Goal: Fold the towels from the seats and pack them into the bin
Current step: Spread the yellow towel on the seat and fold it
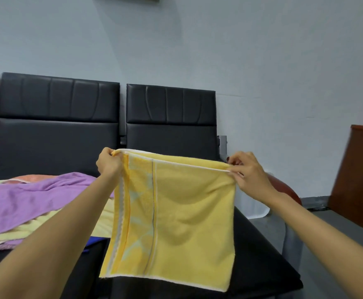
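Though black, seats [57, 137] against pale wall [262, 61]

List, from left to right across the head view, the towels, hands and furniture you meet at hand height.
purple towel → left hand → yellow towel, held up by its top corners → right hand → brown wooden panel
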{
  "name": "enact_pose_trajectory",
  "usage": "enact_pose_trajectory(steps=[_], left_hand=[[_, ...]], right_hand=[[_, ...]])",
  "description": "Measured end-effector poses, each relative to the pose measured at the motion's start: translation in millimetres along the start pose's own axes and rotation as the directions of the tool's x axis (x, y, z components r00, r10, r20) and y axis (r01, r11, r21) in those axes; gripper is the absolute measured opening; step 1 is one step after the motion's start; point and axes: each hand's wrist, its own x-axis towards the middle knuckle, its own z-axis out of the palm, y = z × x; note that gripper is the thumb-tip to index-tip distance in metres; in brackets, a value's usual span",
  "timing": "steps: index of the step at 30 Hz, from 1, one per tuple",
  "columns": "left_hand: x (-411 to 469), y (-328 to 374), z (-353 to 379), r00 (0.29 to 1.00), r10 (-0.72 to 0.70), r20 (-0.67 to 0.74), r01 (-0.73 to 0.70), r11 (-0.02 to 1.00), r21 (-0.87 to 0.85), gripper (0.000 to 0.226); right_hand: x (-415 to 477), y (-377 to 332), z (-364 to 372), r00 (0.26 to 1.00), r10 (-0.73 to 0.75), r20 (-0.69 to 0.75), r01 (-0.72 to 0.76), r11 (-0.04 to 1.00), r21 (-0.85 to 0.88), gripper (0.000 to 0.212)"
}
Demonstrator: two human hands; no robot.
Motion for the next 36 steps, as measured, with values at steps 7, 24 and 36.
enact_pose_trajectory(steps=[7,24,36], left_hand=[[-3,-17,-1,1.0,-0.027,0.001,0.027,0.998,0.054,0.008],[-10,45,-1,0.971,0.236,0.047,-0.231,0.968,-0.094,0.007],[-30,71,-9,0.911,0.347,0.224,-0.204,0.85,-0.485,0.02]], right_hand=[[19,-16,-37,0.699,0.126,0.704,-0.593,0.652,0.472,0.032],[60,30,-18,0.922,0.387,0.013,-0.321,0.781,-0.536,0.016],[87,23,-49,0.864,0.424,-0.272,-0.48,0.857,-0.188,0.023]])
